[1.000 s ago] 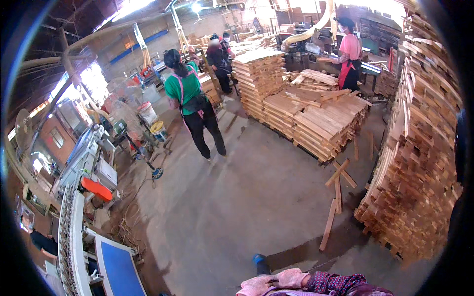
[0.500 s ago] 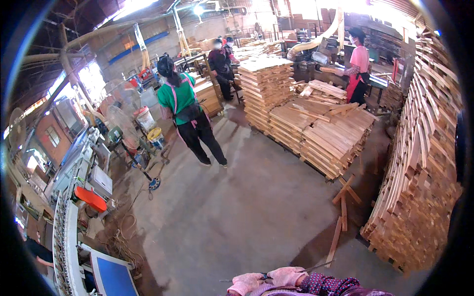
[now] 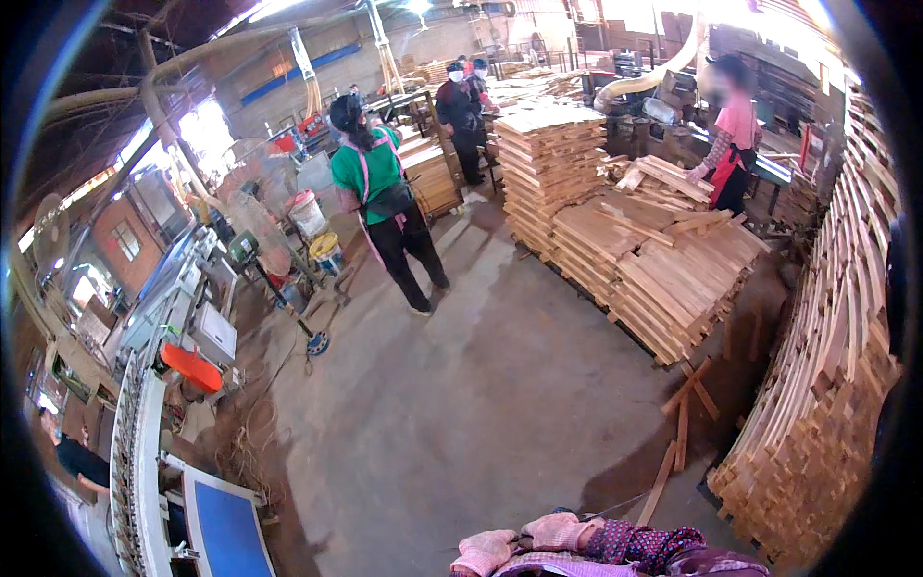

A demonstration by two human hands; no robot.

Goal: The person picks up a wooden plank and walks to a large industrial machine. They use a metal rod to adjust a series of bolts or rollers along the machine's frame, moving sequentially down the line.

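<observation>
My left hand (image 3: 484,551), in a pink knit glove, is at the bottom edge close to my body, its fingers curled in. Just right of it and slightly higher is my right hand (image 3: 561,531), also gloved in pink and closed. A patterned dark sleeve (image 3: 644,545) covers my right forearm. A thin strand (image 3: 623,504) runs out past my right hand, and a small dark bit shows above its knuckles. What the fingers grip is too small and too hidden to name. Purple cloth lies below both hands.
Stacked wooden slats (image 3: 808,462) rise at the right. A pallet of boards (image 3: 663,250) stands ahead, with loose slats (image 3: 683,413) on the floor. A person in green (image 3: 375,173) and one in pink (image 3: 735,125) stand farther off. A conveyor machine (image 3: 144,452) and a fan (image 3: 255,231) are left.
The whole view has shifted, so the surroundings sit farther right and lower. The person in green has shifted their legs. The person in pink has lowered a hand from a board toward the pile.
</observation>
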